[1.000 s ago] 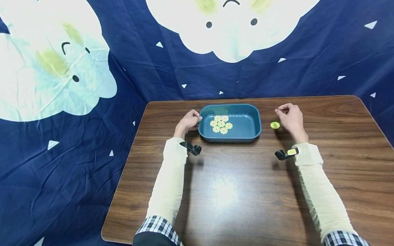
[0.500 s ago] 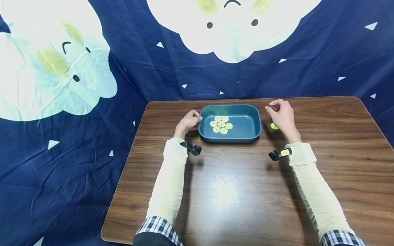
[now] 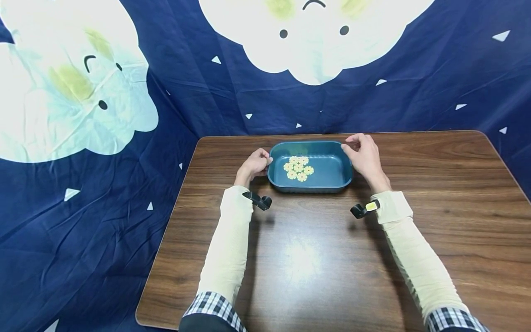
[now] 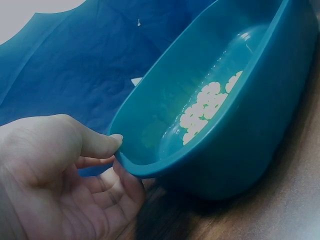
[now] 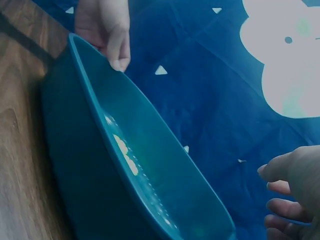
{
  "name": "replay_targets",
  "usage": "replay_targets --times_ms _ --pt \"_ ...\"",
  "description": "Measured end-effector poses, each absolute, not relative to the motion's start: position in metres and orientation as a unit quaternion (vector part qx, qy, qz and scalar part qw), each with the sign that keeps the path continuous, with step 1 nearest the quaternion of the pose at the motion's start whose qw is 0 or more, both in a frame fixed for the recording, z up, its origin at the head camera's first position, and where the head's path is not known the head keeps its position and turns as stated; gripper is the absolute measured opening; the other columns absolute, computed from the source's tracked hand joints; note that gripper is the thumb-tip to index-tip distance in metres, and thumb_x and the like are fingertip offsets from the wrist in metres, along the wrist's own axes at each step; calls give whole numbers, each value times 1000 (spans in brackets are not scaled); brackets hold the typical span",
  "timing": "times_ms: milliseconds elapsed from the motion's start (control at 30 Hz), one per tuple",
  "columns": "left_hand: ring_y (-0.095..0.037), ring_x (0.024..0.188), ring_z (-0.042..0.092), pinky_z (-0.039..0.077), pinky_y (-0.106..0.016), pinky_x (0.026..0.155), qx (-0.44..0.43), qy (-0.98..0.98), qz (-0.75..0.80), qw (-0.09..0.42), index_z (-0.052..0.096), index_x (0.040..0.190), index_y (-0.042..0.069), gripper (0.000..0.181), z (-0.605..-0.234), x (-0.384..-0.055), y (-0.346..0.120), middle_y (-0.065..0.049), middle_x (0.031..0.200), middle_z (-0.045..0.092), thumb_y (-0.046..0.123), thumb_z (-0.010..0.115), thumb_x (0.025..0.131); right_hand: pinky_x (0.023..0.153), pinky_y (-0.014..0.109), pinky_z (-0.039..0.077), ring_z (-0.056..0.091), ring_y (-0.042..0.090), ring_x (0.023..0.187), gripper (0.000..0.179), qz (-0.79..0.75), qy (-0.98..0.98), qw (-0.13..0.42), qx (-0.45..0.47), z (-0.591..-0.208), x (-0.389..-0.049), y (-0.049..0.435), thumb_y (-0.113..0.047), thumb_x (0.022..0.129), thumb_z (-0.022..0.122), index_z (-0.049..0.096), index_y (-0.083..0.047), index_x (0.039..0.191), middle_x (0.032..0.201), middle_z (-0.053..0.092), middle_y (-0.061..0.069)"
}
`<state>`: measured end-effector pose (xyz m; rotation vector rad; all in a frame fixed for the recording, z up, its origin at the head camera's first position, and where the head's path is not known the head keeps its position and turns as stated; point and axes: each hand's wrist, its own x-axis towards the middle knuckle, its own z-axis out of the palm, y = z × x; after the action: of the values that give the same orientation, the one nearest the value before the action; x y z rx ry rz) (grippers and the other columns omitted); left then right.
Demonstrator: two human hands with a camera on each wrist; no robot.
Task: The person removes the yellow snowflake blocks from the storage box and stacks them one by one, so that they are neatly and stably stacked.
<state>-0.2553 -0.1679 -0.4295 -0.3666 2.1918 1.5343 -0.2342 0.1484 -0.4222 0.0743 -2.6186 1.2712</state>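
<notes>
A teal rectangular tub (image 3: 329, 173) with rounded corners stands upright toward the back of the table. My left hand (image 3: 254, 164) pinches the rim at its left end; in the left wrist view the thumb (image 4: 102, 145) lies over the lip with fingers below. My right hand (image 3: 366, 159) is beside the right end, fingers loosely bent and parted. In the right wrist view a gap shows between that hand and the rim. Pale yellow flower shapes (image 3: 297, 167) form a cluster on the tub's floor; whether they are loose or printed, I cannot tell.
The brown wood-grain table (image 3: 232, 276) extends in front of the tub and to both sides. Behind its back edge hangs a dark blue cloth (image 3: 178, 83) with white clouds. A small black camera (image 3: 260, 201) is strapped to each wrist.
My right hand has moved left to the tub's right end. The small green flower-shaped piece beside the tub is now hidden behind it. My left hand and the tub have stayed in place.
</notes>
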Motion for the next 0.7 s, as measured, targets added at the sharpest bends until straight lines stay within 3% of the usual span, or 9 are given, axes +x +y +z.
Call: replay_targets --times_ms 233,700 --pt "-17 74 44 44 -25 61 -132 793 553 221 39 95 12 11 -429 -256 -168 -6 88 41 13 49 100 90 46 42 54 37 104 28 434 -896 90 39 -426 -235 129 -21 91 64 60 -2 110 113 55 22" --pt "-17 73 43 44 -25 61 -130 790 556 221 39 94 13 12 -427 -254 -168 -5 87 40 12 49 99 89 45 41 50 32 103 29 423 -904 15 56 -441 -237 100 -23 92 64 58 -4 113 113 53 18"
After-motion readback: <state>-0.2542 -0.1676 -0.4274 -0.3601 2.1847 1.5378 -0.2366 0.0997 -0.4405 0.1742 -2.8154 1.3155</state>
